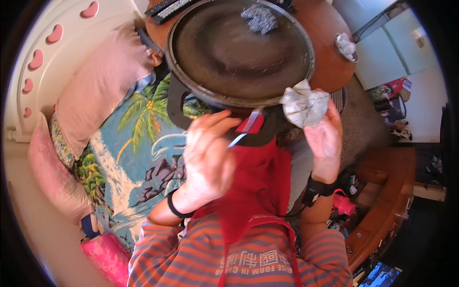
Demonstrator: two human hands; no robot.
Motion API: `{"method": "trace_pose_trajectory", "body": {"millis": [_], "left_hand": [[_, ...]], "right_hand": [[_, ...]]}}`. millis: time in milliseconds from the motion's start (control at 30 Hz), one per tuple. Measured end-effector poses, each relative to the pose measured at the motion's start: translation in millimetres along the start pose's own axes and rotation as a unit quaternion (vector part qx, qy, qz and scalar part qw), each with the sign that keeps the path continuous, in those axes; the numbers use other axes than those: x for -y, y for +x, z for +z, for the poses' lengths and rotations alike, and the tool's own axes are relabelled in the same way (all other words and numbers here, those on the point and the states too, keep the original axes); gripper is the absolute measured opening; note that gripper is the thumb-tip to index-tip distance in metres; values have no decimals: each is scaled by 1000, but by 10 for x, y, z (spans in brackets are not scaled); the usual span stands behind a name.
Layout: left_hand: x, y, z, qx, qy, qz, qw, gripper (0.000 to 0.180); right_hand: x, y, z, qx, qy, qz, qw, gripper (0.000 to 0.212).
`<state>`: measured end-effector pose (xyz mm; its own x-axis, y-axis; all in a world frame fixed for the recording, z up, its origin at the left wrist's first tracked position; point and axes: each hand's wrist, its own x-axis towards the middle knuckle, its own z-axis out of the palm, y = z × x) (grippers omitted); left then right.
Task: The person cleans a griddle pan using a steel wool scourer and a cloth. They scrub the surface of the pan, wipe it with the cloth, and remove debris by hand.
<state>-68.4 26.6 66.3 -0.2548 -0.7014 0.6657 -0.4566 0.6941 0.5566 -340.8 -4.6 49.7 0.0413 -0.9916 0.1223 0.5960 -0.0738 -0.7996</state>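
Note:
My left hand (208,158), slightly blurred, is closed on a slim silvery tool (247,125). The tool slants up toward the pan's near rim, and I cannot make out its exact kind. My right hand (326,134) grips a crumpled greyish-white wad (306,104), paper or cloth, at the near right rim of a large round dark pan (229,71). Brown, darker patches mark the pan's flat surface. A steel wool scourer (259,19) lies on its far side. Both hands are on the near side of the pan.
The pan rests over a round brown table (330,57). Another crumpled white wad (345,44) lies at the table's right edge. A dark remote-like object (167,10) sits at the far left. Pillows (105,86) and a palm-tree blanket (138,138) cover the left; wooden furniture (382,210) stands right.

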Motion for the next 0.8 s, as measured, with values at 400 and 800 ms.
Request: {"method": "trace_pose_trajectory", "body": {"millis": [400, 800], "left_hand": [[232, -74, -20, -18, 73, -53, 996, 17], [511, 161, -106, -174, 102, -124, 972, 7]], "right_hand": [[-83, 163, -164, -30, -55, -10, 998, 36], [587, 1669, -918, -169, -88, 30, 981, 33]]}}
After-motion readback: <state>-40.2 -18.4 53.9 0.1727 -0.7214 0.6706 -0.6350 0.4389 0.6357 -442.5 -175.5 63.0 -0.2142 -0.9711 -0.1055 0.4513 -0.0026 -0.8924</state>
